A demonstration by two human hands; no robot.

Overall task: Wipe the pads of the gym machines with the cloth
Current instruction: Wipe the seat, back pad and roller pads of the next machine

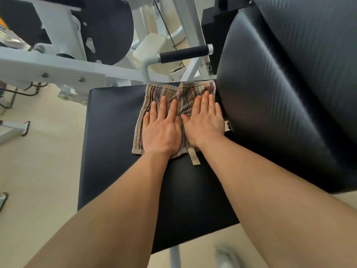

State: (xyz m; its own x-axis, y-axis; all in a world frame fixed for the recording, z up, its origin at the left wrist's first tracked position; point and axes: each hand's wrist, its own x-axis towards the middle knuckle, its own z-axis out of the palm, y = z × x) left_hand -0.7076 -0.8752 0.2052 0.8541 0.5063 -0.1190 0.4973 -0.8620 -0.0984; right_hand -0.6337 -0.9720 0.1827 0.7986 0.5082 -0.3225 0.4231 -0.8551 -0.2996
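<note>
While both hands are lying flat with fingers stretched out, the left hand [161, 130] and the right hand [204, 123] are pressing side by side on the striped cloth [164, 91], gripping nothing. The cloth is lying on the far part of the black seat pad [112, 144], and its far right corner is sitting just beside the big black back pad [286, 89]. A small loop [194, 156] is sticking out from the cloth's near edge. Past the seat, a black handle [184, 53] is poking out from the white frame [63, 68].
</note>
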